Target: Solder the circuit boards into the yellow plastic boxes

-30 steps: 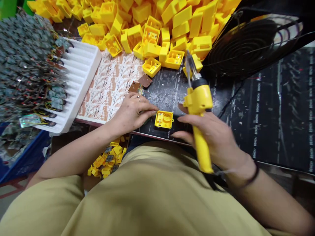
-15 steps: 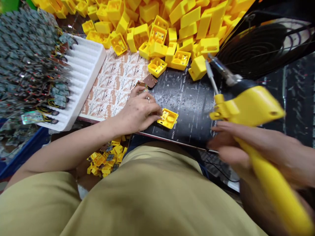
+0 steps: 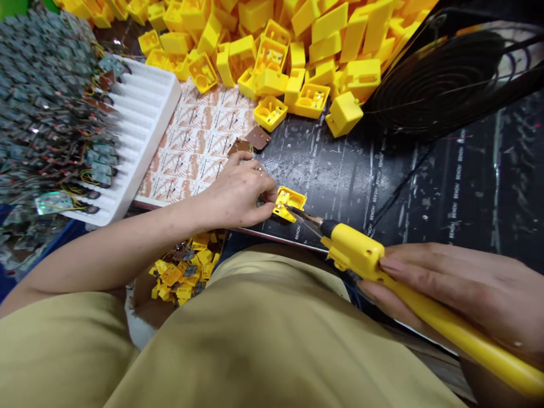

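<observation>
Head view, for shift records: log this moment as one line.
left hand holds yellow case | right hand holds soldering iron, tip at case

This is looking like an electronics assembly workshop: a black bench mat (image 3: 340, 175) printed "BENCH" is stretching out ahead of the right hand (image 3: 450, 289), which is gripping a yellow-handled soldering iron (image 3: 361, 252), with a fan guard (image 3: 442, 73) standing farther ahead. Beyond the left hand (image 3: 238, 195), a white foam tray (image 3: 157, 113) is sitting beside masses of wired circuit boards (image 3: 51, 124), and a heap of yellow plastic housings (image 3: 306, 56) is spreading across the far side.
</observation>
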`<action>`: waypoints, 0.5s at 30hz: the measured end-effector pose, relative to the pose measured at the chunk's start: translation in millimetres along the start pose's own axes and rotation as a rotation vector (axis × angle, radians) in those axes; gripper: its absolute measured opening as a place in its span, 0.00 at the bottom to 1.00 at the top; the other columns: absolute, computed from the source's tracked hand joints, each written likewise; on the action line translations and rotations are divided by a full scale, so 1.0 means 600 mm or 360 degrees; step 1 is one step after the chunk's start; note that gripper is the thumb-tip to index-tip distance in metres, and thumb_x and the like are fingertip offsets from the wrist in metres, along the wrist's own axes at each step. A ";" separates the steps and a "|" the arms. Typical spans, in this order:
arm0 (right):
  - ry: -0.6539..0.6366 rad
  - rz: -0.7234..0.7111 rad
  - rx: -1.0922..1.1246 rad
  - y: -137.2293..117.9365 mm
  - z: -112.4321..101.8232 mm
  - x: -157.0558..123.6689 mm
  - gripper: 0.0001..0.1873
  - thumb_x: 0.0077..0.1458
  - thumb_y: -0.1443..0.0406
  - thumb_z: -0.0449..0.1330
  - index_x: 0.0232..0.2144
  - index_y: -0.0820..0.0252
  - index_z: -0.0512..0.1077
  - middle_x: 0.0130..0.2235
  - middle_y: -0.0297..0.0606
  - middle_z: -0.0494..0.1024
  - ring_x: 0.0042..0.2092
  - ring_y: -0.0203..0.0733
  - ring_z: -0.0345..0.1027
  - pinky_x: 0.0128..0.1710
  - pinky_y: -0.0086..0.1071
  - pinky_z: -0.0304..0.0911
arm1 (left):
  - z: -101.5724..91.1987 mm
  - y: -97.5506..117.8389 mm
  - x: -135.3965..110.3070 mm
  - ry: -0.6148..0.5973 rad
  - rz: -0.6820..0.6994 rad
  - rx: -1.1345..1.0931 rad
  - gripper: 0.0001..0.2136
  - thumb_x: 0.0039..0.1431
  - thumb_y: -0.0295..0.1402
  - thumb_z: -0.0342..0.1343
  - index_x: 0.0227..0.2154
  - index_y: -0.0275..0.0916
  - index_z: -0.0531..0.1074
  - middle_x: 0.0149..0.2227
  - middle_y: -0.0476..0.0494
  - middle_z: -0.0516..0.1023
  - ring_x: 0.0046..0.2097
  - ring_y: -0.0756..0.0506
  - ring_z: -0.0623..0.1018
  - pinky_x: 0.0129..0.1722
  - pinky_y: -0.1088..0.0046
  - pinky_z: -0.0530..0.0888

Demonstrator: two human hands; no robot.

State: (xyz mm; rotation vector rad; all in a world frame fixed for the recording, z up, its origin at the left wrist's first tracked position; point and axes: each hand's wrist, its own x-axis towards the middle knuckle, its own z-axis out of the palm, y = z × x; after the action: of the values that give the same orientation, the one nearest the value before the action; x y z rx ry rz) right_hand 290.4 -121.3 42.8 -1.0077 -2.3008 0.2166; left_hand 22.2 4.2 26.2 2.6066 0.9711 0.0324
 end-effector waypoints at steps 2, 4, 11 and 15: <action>-0.0030 0.0036 -0.0050 -0.001 0.007 0.006 0.05 0.63 0.65 0.59 0.34 0.60 0.71 0.30 0.35 0.79 0.32 0.30 0.75 0.35 0.21 0.72 | 0.000 -0.001 0.000 -0.0006 -0.0002 0.0002 0.08 0.56 0.33 0.52 0.27 0.39 0.75 0.30 0.47 0.80 0.42 0.44 0.75 0.58 0.55 0.59; -0.0081 0.0042 -0.0091 -0.001 0.012 0.010 0.07 0.64 0.64 0.58 0.32 0.59 0.71 0.30 0.35 0.79 0.33 0.30 0.75 0.34 0.22 0.73 | 0.001 -0.001 0.001 -0.0009 0.0001 0.0002 0.08 0.55 0.33 0.53 0.27 0.39 0.76 0.30 0.47 0.80 0.42 0.43 0.75 0.58 0.55 0.59; -0.0098 -0.0227 -0.0054 0.001 0.001 0.031 0.07 0.57 0.69 0.64 0.38 0.61 0.70 0.31 0.35 0.80 0.34 0.33 0.76 0.36 0.25 0.74 | 0.006 0.002 0.005 0.0023 -0.0001 0.0056 0.08 0.55 0.34 0.53 0.25 0.40 0.75 0.29 0.47 0.79 0.41 0.44 0.75 0.58 0.55 0.60; -0.0072 -0.0034 -0.0030 0.006 -0.007 0.016 0.09 0.55 0.66 0.67 0.37 0.56 0.71 0.33 0.33 0.80 0.34 0.33 0.76 0.34 0.26 0.73 | 0.004 0.003 0.007 0.0009 0.0010 0.0053 0.08 0.54 0.34 0.52 0.24 0.40 0.75 0.28 0.47 0.79 0.39 0.44 0.74 0.57 0.56 0.61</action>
State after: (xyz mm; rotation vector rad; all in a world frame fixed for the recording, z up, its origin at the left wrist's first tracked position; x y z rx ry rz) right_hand 289.9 -112.1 49.3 -0.9969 -2.3575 0.2119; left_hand 26.6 4.9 24.1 2.6410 0.9733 0.0253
